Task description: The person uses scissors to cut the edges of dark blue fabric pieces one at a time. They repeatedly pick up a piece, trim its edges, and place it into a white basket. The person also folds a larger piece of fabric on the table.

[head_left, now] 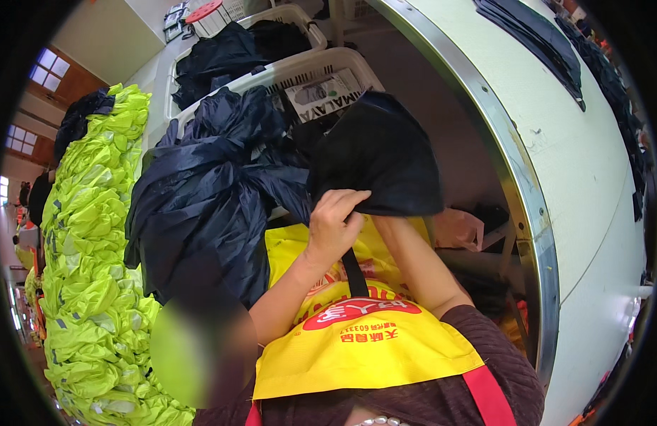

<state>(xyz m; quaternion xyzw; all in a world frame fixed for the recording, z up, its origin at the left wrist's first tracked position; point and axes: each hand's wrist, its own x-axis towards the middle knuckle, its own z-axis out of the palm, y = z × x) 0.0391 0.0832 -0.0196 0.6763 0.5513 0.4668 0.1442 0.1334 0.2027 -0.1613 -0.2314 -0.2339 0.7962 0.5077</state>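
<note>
A black fabric piece [385, 160] hangs spread out in front of me, just past the top of my yellow apron [367, 348]. My left hand [335, 220] pinches its lower edge between thumb and fingers. My right forearm [417, 263] runs up beneath the same piece, so the cloth covers that hand and its fingers are hidden. A large heap of dark navy fabric [208, 192] lies close on the left, spilling over the near side of a white plastic basket [353, 64].
Bright yellow-green garments [94, 234] are piled high along the left. Behind, a second white basket [311, 32] holds black cloth [222, 60]. On the right curves a pale table [591, 177] with a metal edge [517, 153], bearing stacked dark fabric [538, 42].
</note>
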